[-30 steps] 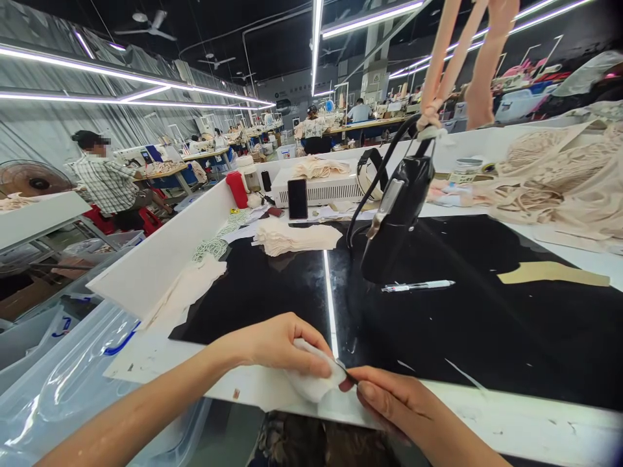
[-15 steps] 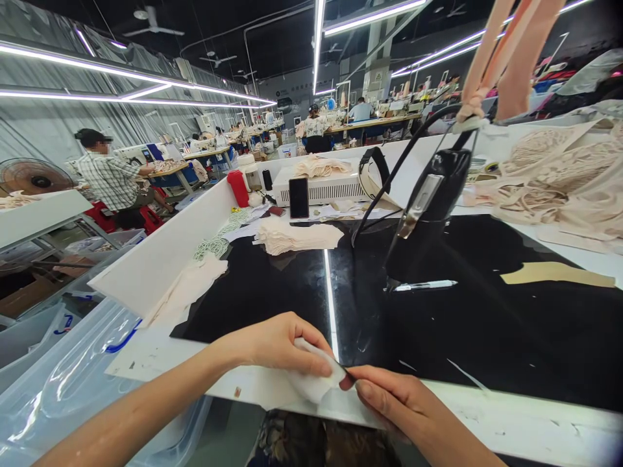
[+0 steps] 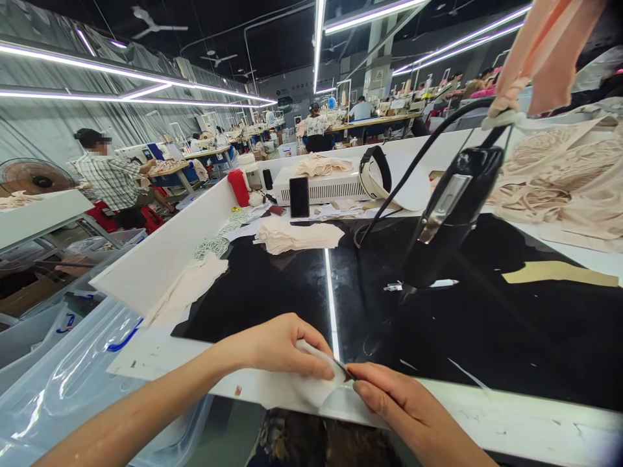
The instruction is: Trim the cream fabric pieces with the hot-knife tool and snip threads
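My left hand (image 3: 287,347) is closed round a folded piece of off-white fabric (image 3: 316,389) at the front edge of the table. Just to its right, my right hand (image 3: 394,395) pinches a small dark pointed tool (image 3: 347,372), whose slim tip lies against the fabric's right edge. Most of that tool is hidden by the fingers, so its kind is unclear. Both hands are close together, thumbs facing each other, over the near rim of the white table (image 3: 467,415).
A black corded tool (image 3: 452,220) hangs by peach fabric strips over the black sheet (image 3: 292,292), above a pen (image 3: 442,283). Stacked cream pieces (image 3: 296,235), a phone (image 3: 298,197) and a tan pattern piece (image 3: 559,273) lie beyond. Garments (image 3: 559,175) are heaped right. A clear bin (image 3: 63,383) stands left.
The hanging black tool has swung to the right, uncovering more of the pen. My right hand has shifted slightly, and the dark tip shows more clearly at the fabric. My left hand has barely moved.
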`<state>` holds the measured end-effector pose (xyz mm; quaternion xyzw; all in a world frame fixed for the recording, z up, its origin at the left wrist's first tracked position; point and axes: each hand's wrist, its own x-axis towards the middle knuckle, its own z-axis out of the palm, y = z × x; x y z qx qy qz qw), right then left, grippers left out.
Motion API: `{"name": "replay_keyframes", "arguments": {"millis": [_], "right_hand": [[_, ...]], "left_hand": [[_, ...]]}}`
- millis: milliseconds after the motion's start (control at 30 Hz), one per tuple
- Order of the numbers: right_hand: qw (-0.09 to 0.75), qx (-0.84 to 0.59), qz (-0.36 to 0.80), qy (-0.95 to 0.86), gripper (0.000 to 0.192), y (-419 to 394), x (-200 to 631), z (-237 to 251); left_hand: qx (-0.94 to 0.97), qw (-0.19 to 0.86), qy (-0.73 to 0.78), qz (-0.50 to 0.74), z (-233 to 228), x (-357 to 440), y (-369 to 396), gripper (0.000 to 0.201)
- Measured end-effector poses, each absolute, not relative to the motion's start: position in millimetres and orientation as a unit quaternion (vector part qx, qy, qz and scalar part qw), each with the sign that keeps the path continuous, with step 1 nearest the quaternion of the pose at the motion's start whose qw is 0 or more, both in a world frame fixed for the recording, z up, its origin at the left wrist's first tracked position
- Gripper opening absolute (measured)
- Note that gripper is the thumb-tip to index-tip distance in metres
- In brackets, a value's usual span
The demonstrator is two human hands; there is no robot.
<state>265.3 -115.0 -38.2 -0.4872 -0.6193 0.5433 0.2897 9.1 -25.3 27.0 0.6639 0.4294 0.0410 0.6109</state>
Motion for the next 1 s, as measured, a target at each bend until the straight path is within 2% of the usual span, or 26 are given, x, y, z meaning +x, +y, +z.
{"name": "replay_keyframes", "arguments": {"millis": [267, 733, 1000], "right_hand": [[0.274, -0.486, 0.512, -0.654, 0.068, -115.6, 269.9, -54.4], [0.284, -0.520, 0.489, -0.640, 0.054, -119.0, 260.2, -45.2], [0.284, -0.510, 0.481, -0.654, 0.056, -117.5, 261.6, -52.5]], "left_hand": [[0.666, 0.609, 0.429, 0.041, 29.0, 11.3, -27.7, 0.033], [0.673, 0.595, 0.437, 0.038, 32.2, 11.1, -30.4, 0.033], [0.671, 0.599, 0.435, 0.043, 29.3, 10.3, -31.3, 0.037]]}}
